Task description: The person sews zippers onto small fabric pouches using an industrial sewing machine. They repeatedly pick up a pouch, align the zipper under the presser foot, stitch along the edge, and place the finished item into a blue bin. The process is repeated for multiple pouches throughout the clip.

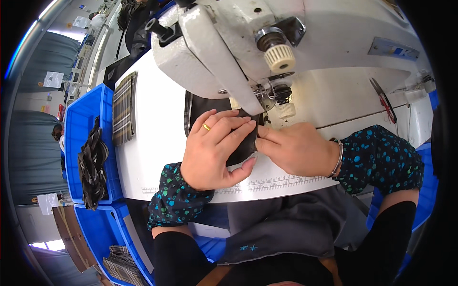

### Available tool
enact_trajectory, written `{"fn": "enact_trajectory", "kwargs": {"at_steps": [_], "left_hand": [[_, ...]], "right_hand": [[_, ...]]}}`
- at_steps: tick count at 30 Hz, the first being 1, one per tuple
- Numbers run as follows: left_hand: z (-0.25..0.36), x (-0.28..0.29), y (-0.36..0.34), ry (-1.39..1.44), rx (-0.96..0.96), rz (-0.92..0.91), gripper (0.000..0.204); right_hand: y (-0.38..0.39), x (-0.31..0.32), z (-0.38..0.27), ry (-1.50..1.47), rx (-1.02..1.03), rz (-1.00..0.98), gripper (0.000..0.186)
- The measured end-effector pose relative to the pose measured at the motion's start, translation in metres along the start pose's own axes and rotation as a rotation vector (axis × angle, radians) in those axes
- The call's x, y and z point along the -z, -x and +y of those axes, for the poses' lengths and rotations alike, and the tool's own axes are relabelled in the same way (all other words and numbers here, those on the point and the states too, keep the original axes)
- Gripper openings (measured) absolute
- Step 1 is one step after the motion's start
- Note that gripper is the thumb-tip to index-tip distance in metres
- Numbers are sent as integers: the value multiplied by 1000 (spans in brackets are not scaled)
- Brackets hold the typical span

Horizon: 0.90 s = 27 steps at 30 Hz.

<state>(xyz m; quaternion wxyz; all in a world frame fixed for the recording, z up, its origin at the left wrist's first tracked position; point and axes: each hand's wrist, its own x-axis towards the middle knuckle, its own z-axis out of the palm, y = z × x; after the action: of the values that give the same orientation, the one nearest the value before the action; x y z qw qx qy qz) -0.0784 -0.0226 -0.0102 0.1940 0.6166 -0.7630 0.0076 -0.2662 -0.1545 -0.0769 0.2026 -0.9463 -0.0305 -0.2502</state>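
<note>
A black fabric piece (242,151) lies on the white table under the head of a sewing machine (217,57). A zipper-like strip runs along its left edge. My left hand (214,150), a gold ring on one finger, rests on top of the fabric with fingers stretched toward the needle area and thumb apart. Just right of it, my right hand (298,148) pinches the fabric's right edge between thumb and fingers. The machine's arm and my fingers hide the needle and part of the fabric.
A plaid cloth stack (124,109) sits at the table's left edge. Beside it, a blue bin (112,162) holds dark pieces; a nearer blue bin (86,219) holds plaid pieces. Scissors (383,100) lie at the right. A printed ruler (281,183) follows the front edge.
</note>
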Motion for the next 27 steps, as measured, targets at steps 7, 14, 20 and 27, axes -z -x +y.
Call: {"fn": "enact_trajectory", "kwargs": {"at_steps": [7,14,20,27], "left_hand": [[12,-9,10,-50,48,-1,57],[16,-26,13,4,51,-15,55],[17,-29,14,72,97,-56,58],[-3,-39,5,92,102,24,53]], "right_hand": [[0,5,1,28,115,34,19],[8,5,-2,291,240,23,16],[8,7,-5,267,242,-48,20],[-1,5,7,337,156,11,19]]}}
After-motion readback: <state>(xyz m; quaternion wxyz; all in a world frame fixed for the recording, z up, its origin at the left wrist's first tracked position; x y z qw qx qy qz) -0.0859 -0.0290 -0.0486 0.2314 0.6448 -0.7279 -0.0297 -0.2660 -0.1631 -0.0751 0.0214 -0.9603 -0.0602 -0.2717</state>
